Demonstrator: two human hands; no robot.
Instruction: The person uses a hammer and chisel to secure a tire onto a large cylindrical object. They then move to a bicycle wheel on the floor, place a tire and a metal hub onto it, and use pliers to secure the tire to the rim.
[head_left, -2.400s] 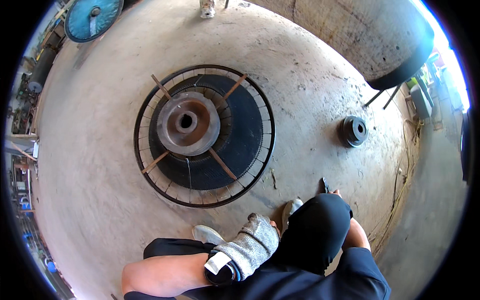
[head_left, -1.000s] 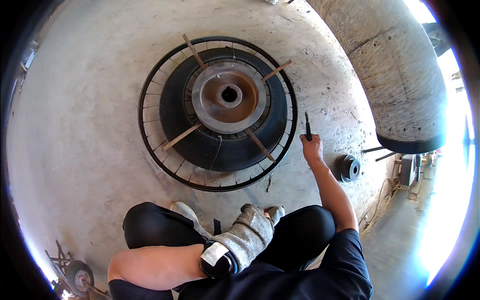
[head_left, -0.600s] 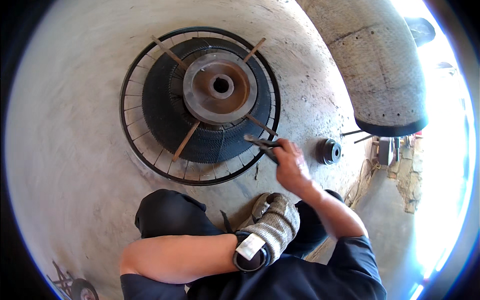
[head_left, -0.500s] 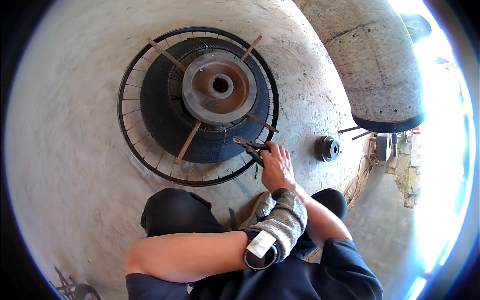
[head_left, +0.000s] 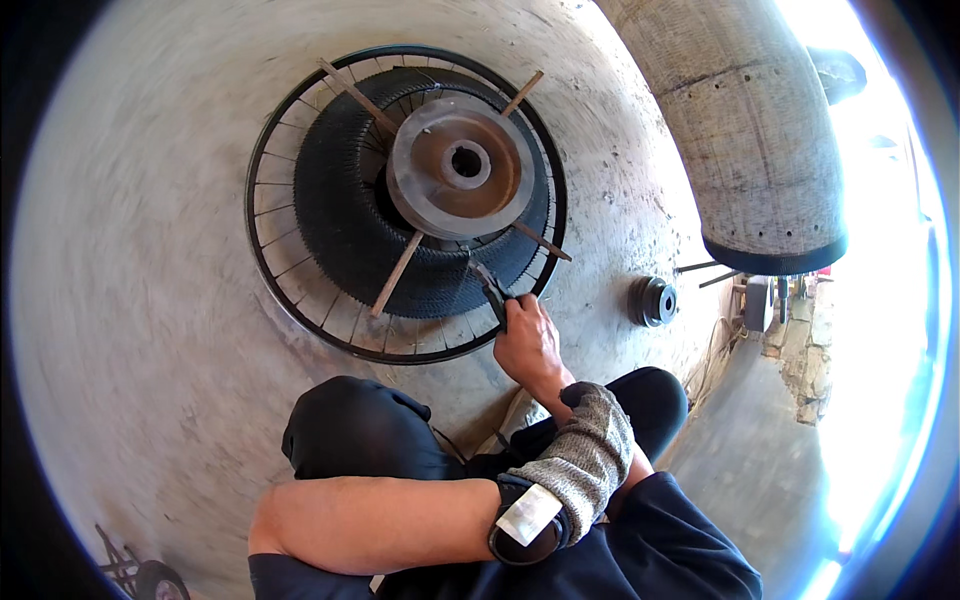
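Note:
My right hand [head_left: 528, 345] is closed round the handles of a pair of pliers [head_left: 494, 292]. The jaws point at the lower right part of a black ribbed ring, like a coiled tyre [head_left: 330, 190], by what looks like a thin wire; whether they grip it is unclear. This ring lies on a large spoked rim [head_left: 390, 357], with a heavy metal pulley [head_left: 430, 185] on top. Wooden sticks [head_left: 397, 272] jut out from under the pulley. My left hand [head_left: 585, 440], in a grey knitted glove, rests against my right forearm, its fingers hidden.
To the right of the rim, a small dark metal pulley [head_left: 655, 302] lies on the concrete floor [head_left: 150, 270]. A big pale cylinder [head_left: 750, 140] with a dark lower edge stands at upper right. A small wheel [head_left: 160, 580] shows at the lower left.
My right hand has moved left a little, and the plier handles have come together. The rim and pulley sit slightly higher and further right in view.

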